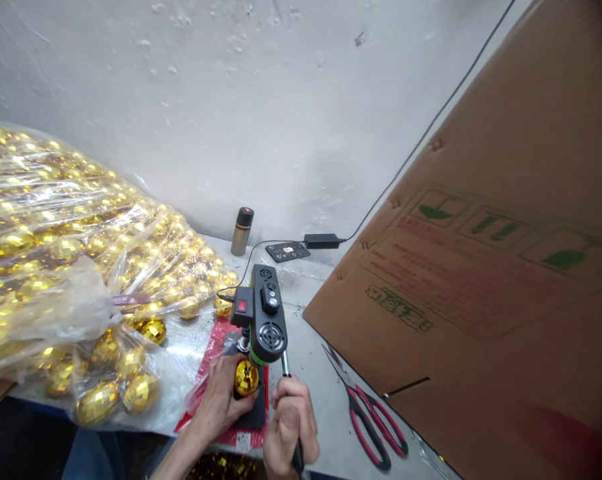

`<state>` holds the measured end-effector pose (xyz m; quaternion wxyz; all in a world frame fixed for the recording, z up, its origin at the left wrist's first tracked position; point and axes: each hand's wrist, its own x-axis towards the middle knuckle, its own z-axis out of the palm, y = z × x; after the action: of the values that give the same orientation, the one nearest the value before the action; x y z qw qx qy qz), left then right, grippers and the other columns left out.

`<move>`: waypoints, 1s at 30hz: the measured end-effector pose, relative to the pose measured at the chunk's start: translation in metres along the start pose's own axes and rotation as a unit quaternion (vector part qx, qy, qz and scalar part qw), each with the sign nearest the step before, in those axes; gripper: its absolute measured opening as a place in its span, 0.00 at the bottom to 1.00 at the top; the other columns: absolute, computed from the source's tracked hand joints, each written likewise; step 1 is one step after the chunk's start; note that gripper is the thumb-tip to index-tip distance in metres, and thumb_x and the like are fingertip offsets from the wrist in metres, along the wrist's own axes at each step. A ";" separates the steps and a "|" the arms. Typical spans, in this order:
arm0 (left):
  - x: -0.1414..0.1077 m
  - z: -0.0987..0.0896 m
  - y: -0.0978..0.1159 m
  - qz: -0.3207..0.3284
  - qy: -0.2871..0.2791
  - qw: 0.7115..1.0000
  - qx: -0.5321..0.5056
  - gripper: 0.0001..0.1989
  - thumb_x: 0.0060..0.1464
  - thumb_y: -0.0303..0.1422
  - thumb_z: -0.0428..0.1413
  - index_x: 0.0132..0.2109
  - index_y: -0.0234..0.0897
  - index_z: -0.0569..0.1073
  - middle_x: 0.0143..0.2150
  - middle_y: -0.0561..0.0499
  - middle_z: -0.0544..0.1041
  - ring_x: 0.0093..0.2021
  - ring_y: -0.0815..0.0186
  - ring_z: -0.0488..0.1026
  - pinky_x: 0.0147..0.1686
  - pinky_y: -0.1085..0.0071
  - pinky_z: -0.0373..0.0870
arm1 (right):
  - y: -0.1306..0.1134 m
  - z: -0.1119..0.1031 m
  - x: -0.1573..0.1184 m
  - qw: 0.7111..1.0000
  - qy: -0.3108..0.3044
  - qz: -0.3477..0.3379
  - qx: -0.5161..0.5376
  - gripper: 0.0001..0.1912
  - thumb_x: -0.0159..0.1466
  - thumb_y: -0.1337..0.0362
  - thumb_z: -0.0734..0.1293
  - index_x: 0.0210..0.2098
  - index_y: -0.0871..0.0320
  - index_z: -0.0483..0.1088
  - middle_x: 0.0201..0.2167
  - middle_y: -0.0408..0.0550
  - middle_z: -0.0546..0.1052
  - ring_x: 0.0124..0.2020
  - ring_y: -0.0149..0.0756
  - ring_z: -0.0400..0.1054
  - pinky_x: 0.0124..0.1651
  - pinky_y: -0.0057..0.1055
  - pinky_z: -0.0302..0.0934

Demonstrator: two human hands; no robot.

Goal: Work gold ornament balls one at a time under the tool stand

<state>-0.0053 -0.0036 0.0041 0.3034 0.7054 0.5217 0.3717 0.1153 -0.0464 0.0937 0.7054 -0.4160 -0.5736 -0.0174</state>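
Your left hand has a gold ball, grip part-closed, thumb on the near side, fingers at the far side. Ball sits right under the head of the small black drill, over its dark base; can't tell if the drill's tip touches it. Your right hand is wrapped round the lever, grip fully closed, just right of the ball. Drill has a red switch on its left side and stands on a red plastic sheet on the table. Left of you: big clear bag full of gold balls, more balls at its near end. Scissors lie right of your right hand, blades slightly apart, pointing away from you, beside a big cardboard box. Behind the drill, by the wall: upright bottle, dark phone-like thing, black power brick just beside it, one cord rising along the box, another running to the drill
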 end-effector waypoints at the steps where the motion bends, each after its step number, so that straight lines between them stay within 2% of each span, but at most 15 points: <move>1: 0.000 0.000 0.000 -0.002 -0.001 1.000 -0.001 0.28 0.50 0.34 0.65 0.59 0.39 0.77 0.53 0.40 0.82 0.54 0.44 0.78 0.56 0.44 0.74 | -0.001 0.000 0.000 1.000 0.000 0.000 -0.004 0.20 0.79 0.67 0.56 0.30 0.54 0.65 0.28 0.40 0.68 0.29 0.31 0.65 0.36 0.31 0.60; 7: 0.001 0.001 -0.001 -0.009 -0.010 1.000 -0.005 0.28 0.49 0.34 0.65 0.59 0.38 0.77 0.54 0.38 0.82 0.56 0.42 0.77 0.57 0.41 0.73 | -0.003 0.001 0.002 1.000 0.009 0.000 -0.014 0.20 0.78 0.67 0.55 0.30 0.53 0.65 0.28 0.39 0.69 0.28 0.31 0.64 0.39 0.32 0.61; 13: 0.001 0.000 0.001 0.002 0.005 1.000 -0.005 0.27 0.49 0.33 0.65 0.58 0.40 0.77 0.53 0.42 0.82 0.55 0.45 0.77 0.57 0.45 0.74 | 0.002 0.001 0.000 1.000 0.007 -0.016 -0.019 0.20 0.78 0.67 0.55 0.29 0.53 0.64 0.27 0.39 0.69 0.27 0.31 0.64 0.39 0.33 0.61; 18: 0.001 -0.001 0.002 0.001 0.001 1.000 -0.008 0.26 0.50 0.33 0.64 0.58 0.39 0.77 0.52 0.41 0.82 0.54 0.45 0.78 0.56 0.45 0.74 | 0.011 0.001 -0.004 0.999 0.016 -0.029 -0.021 0.19 0.77 0.67 0.56 0.29 0.52 0.64 0.26 0.39 0.71 0.27 0.32 0.64 0.46 0.36 0.65; 22: 0.001 -0.001 0.004 -0.005 0.006 1.000 -0.013 0.25 0.49 0.33 0.65 0.57 0.39 0.78 0.51 0.41 0.82 0.53 0.44 0.78 0.55 0.45 0.75 | 0.014 0.000 -0.010 0.999 0.013 -0.041 -0.025 0.20 0.77 0.67 0.56 0.28 0.52 0.64 0.26 0.38 0.71 0.26 0.32 0.64 0.48 0.37 0.66; 27: 0.002 -0.005 0.010 -0.014 -0.010 1.000 -0.016 0.26 0.51 0.36 0.66 0.58 0.38 0.78 0.53 0.39 0.82 0.54 0.43 0.77 0.56 0.44 0.74 | 0.016 0.002 -0.022 0.999 0.006 -0.016 -0.038 0.19 0.78 0.66 0.55 0.29 0.53 0.64 0.28 0.39 0.72 0.28 0.32 0.66 0.51 0.37 0.66; 30: 0.001 -0.005 0.010 -0.015 -0.018 1.000 -0.007 0.26 0.51 0.35 0.66 0.58 0.38 0.78 0.54 0.39 0.82 0.55 0.42 0.77 0.57 0.43 0.73 | 0.022 0.002 -0.025 0.998 0.005 -0.047 -0.053 0.21 0.79 0.64 0.54 0.29 0.53 0.63 0.28 0.39 0.72 0.28 0.32 0.68 0.53 0.38 0.66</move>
<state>-0.0044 -0.0050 0.0157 0.3230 0.7025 0.5238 0.3576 0.1163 -0.0421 0.0604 0.6836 -0.4254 -0.5874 -0.0823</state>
